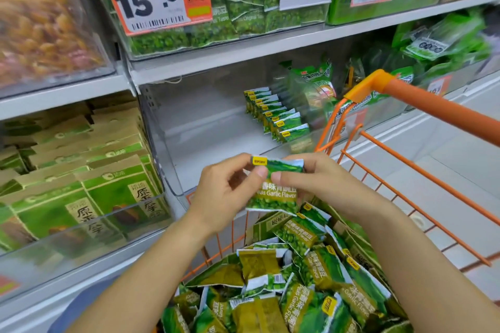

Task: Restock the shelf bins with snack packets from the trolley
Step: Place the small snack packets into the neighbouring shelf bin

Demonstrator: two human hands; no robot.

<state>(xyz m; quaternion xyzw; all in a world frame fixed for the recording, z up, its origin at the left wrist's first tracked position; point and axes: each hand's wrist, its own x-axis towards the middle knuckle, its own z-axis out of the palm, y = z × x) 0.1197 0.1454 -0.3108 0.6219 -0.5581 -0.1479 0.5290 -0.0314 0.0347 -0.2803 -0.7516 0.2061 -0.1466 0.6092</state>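
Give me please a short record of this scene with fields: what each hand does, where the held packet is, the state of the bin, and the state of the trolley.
left hand: the left hand pinches the top of the held packet
right hand: the right hand pinches the same top edge
held packet: the green packet hangs upright above the trolley, in front of the clear bin
bin: the clear bin is mostly bare, with one row of packets standing on its right side
trolley: the orange trolley holds a loose pile of packets
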